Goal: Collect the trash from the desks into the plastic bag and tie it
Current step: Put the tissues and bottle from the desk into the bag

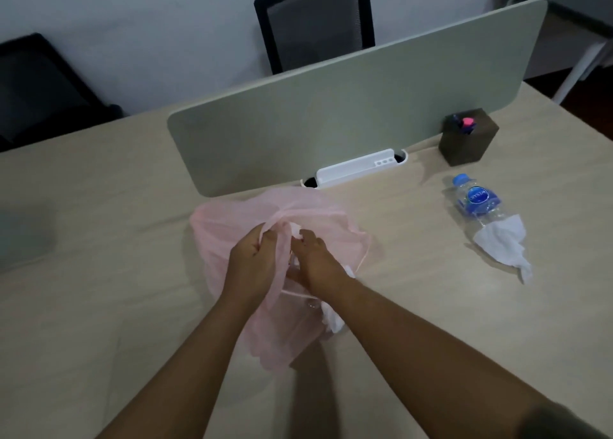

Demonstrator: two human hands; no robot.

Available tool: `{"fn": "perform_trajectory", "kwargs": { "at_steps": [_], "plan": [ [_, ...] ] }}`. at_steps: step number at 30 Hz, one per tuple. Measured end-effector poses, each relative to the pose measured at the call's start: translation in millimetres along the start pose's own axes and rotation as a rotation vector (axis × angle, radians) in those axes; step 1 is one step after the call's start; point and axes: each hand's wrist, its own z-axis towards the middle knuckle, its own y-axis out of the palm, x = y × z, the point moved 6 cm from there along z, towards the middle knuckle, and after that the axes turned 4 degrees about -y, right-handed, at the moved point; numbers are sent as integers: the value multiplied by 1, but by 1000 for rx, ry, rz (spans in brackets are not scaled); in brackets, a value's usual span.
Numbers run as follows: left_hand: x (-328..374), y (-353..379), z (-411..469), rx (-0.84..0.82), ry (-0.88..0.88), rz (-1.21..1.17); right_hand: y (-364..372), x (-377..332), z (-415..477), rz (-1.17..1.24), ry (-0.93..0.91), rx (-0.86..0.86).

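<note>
A pale tabletop (99,306) spreads wide and bare to the left and toward the near edge, bounded at 12 o'clock by a grey-green divider panel (348,107) that stands upright across it. A pink plastic bag (225,239) lies at the middle of the tabletop just in front of the panel, its long axis running from 12 to 6 o'clock, gathered mouth toward the panel. The left hand (250,266) is closed around a bunched fold of the bag's plastic; the right hand (318,263), just beside it at 3 o'clock, pinches the film with curled fingers. White tissue (333,319) shows at the bag's right side. Well apart at 2 o'clock, a plastic bottle (477,203) lies on its side, cap toward the panel, a crumpled tissue (504,243) over its base, near a dark pen holder (467,140).
</note>
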Motion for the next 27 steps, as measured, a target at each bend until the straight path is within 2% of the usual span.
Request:
{"fn": "perform_trajectory", "kwargs": {
  "at_steps": [3, 10, 12, 14, 16, 18, 20, 23, 27],
  "plan": [
    [-6, -2, 5, -5, -3, 15, -16, 20, -16, 24, -1, 71],
    [-8, 32, 16, -62, -5, 13, -69, 105, -105, -426, 26, 149],
    [-6, 45, 19, -98, -2, 21, -97, 139, -126, -543, 169, 265],
    [-9, 57, 23, -127, -3, 34, -133, 183, -151, -573, 431, 367],
    [-13, 64, 26, -141, -19, 23, -154, 223, -171, -548, 654, 312],
    [-15, 67, 27, -136, -39, 9, -154, 237, -179, -451, 726, 299],
    [-16, 67, 29, -124, -50, 19, -141, 227, -181, -421, 708, 397],
    [-16, 60, 33, -100, -65, 36, -108, 187, -172, -457, 484, 446],
    [-21, 45, 32, -50, -83, 19, -44, 107, -146, -173, 172, 327]
  ]
}}
